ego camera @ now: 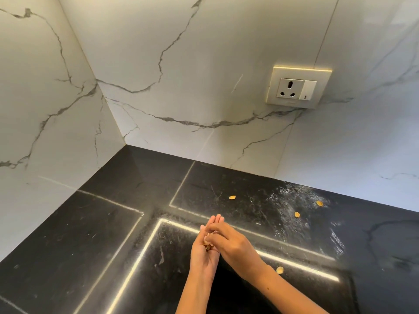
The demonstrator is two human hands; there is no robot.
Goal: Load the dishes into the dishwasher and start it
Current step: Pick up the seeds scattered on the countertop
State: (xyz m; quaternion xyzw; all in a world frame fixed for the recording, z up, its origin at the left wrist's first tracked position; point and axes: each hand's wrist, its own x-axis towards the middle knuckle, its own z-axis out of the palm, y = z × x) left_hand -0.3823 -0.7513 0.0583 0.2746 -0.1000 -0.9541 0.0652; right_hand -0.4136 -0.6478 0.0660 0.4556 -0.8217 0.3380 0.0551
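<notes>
No dishes and no dishwasher are in view. My left hand [201, 257] lies palm up over the black countertop [90, 245], its fingers nearly straight, cupping a few small tan shell-like pieces [206, 247]. My right hand [235, 245] crosses over it from the right. Its curled fingertips reach into the left palm and seem to pinch one of the pieces. Both hands hover near the middle of the counter.
More tan pieces lie loose on the counter: one [232, 197] behind the hands, two [297, 214] [319, 203] in a white powdery smear [292, 200] at the right, one [280, 270] by my right forearm. A wall socket [297, 88] sits on the marble backsplash.
</notes>
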